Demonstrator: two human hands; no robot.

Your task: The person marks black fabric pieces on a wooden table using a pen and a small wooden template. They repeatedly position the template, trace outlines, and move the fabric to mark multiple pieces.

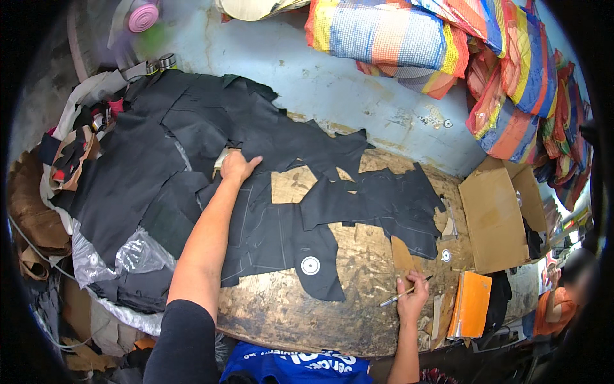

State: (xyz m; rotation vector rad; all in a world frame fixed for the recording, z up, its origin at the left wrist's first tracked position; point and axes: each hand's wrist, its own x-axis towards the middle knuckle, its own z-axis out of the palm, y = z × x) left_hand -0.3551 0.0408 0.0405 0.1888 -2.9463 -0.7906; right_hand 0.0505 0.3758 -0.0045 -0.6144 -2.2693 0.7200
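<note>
My left hand (237, 168) lies at the edge of the heaped black sheets (128, 173), which look like leather. Its thumb sticks out to the right and its fingers curl under, beside a small pale thing; what they grip is hidden. In my right hand (412, 297) a slim pen (390, 301) slants between the fingers. Those fingertips also touch a brown pattern piece (402, 255), partly under the black material. Between my hands lies a black piece (275, 233) with pale traced outlines. Another irregular black piece (384, 201) spreads to its right, with cut-out gaps around it.
A worn wooden table (300, 320) carries everything. An open cardboard box (492, 217) and an orange notebook (471, 305) sit at the right. Clear plastic (144, 253) lies at left. Striped woven bags (390, 38) hang over the far edge. A person (559, 301) is at far right.
</note>
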